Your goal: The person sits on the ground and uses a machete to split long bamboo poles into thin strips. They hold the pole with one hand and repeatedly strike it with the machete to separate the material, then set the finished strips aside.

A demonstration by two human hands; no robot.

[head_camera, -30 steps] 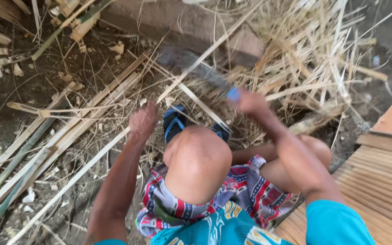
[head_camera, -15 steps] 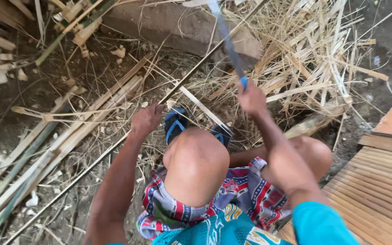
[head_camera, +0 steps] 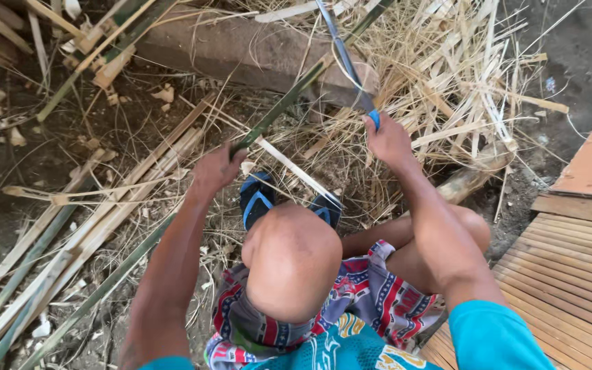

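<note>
- Head view: the left hand [head_camera: 217, 168] was stretched forward on a nearly straight arm, its fingers wrapped shut around a long green bamboo strip [head_camera: 289, 103], gripping it just beyond the blue sandals [head_camera: 258, 199].
- The strip ran on a slant — from the lower left of the ground, through the closed hand, up to the top of the frame, where it lay across a reddish-brown block [head_camera: 241, 51].
- The right hand [head_camera: 386, 140] was raised beside and slightly ahead of the left, the forearm angled up from a bent elbow, fingers clenched around the blue handle of a long knife [head_camera: 344, 58].
- The blade pointed up and away from the person, its upper length near where the strip crossed the block; whether the edge touched the strip could not be told.
- Both arms passed either side of a bent bare knee, above patterned shorts [head_camera: 371, 294] and a teal shirt.
- A heap of pale split bamboo shavings [head_camera: 460, 89] lay behind the right hand — well spread over the dirt.
- More bamboo slats [head_camera: 70, 240] lay in a loose bundle left of the left arm.
- A slatted wooden platform [head_camera: 570, 267] stood at the right edge.
</note>
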